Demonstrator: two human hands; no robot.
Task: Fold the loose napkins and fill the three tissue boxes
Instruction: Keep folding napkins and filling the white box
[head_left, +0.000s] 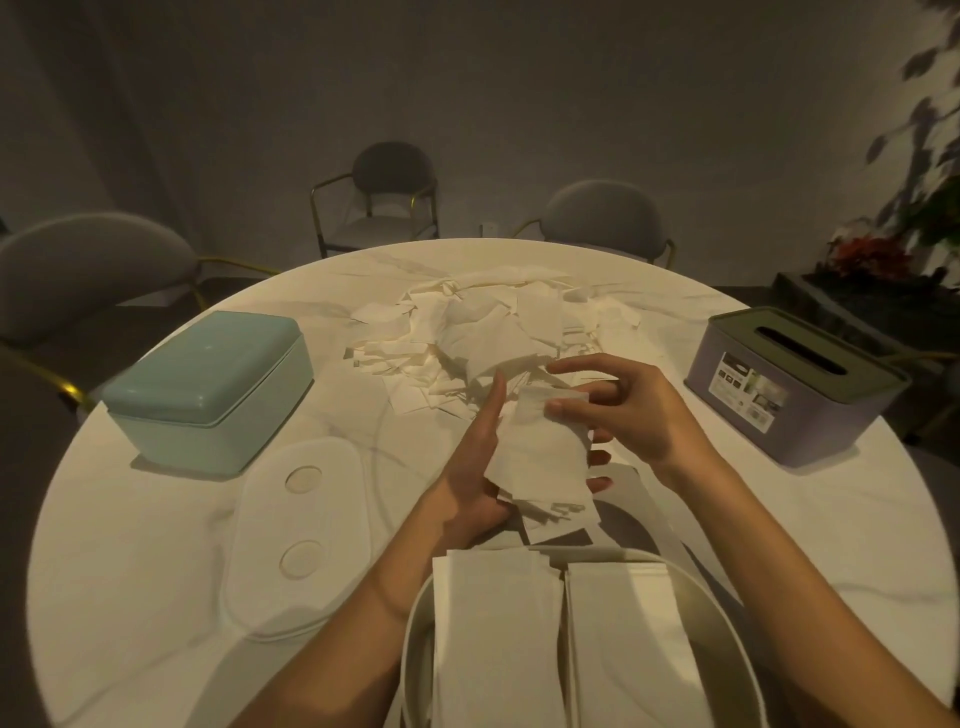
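step: folding, mid-stack; both hands work a small batch of napkins (540, 457) held above the near-centre of the tabletop (156, 519); judged well short of done, since a big loose pile (483, 338) lies toward the far edge
left hand (467, 467): palm up under the batch, acting as a tray; fingers mostly straight, forefinger pointing toward the far edge; fingertips show past the batch's right side; thumb hidden, so how firmly it clamps I cannot tell
right hand (623, 410): thumb and forefinger pinch the top napkin at its upper edge; other fingers loosely spread, holding nothing
open box (571, 649): at the near edge, directly below the hands; two folded stacks side by side inside, looks partly filled
its lid (296, 540): probably the white oval lying flat at the near-left, just beside that box
teal box (208, 384): left edge, lid closed; contents not visible
purple box (795, 384): right edge, slotted lid on; contents not visible
next move: square the pinched napkin onto the batch, then lower the batch into the open box without fanning the sheets; thin paper, so a light grip; risk is the loose bottom sheets slipping off the left palm
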